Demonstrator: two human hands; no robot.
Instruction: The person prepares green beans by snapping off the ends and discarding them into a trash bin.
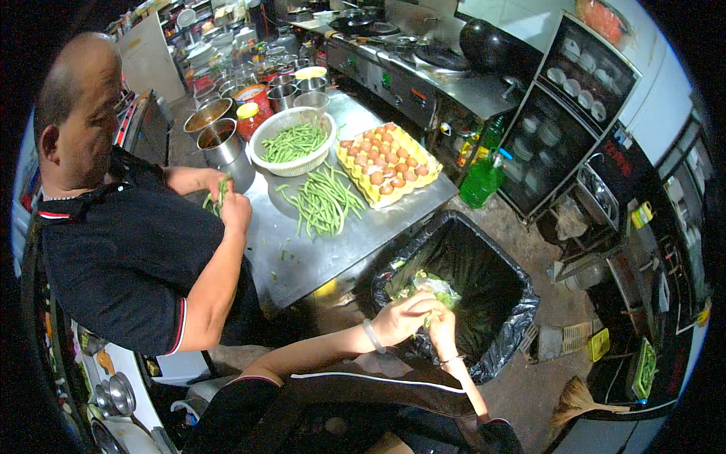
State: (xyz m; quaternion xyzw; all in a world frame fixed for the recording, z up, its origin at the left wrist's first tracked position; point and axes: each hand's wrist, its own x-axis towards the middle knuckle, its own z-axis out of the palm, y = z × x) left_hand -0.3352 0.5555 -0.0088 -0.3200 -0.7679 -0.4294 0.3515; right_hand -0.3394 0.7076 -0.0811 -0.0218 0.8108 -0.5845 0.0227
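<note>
Over a bin with a black liner (499, 295), my left hand (401, 319) and my right hand (442, 333) meet at the fingertips. Between them is a small pale-green vegetable piece (427, 320), probably part of a green bean, mostly covered by the fingers. Green scraps and a crumpled clear plastic bag (434, 284) lie inside the bin just beyond my hands. On the steel table (300, 278) ahead is a loose heap of green beans (323, 204). A white plastic basket (292, 168) behind it holds more beans.
A co-worker (125, 244) stands at the left, holding green beans in both hands. A yellow tray of brown eggs (388, 164) sits near the table's right edge. Steel pots (218, 142) crowd the far end. A straw broom (584, 400) lies right; a green jug (482, 184) stands beyond the bin.
</note>
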